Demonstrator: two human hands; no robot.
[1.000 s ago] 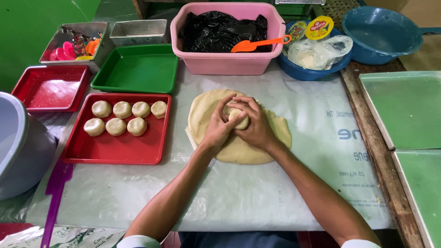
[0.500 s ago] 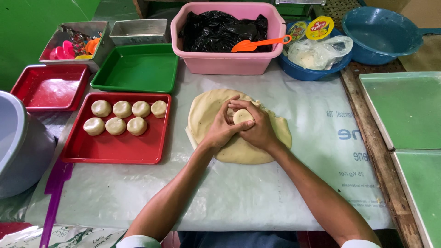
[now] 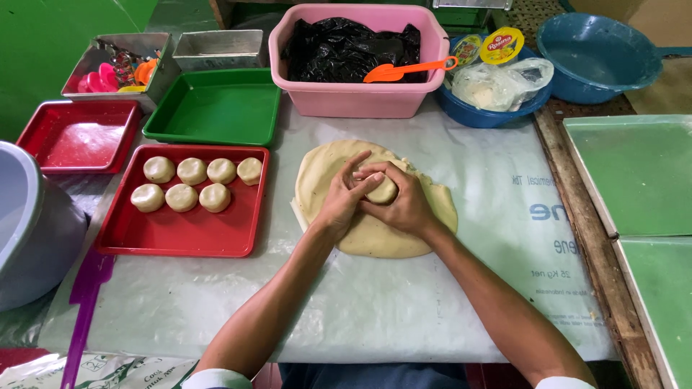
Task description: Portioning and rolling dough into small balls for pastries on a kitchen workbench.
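I am cupping a small dough ball (image 3: 383, 189) between my left hand (image 3: 340, 199) and right hand (image 3: 405, 204), both closing around it just above the flat dough slab (image 3: 375, 230). Left of it, a red tray (image 3: 180, 230) is holding seven dough rounds (image 3: 192, 171); a pink tub (image 3: 358, 97) is sitting beyond.

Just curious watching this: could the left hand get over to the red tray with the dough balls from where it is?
Probably yes. The left hand rests on the dough slab, and the red tray lies right beside the slab on that side, with only bare table sheet between them.
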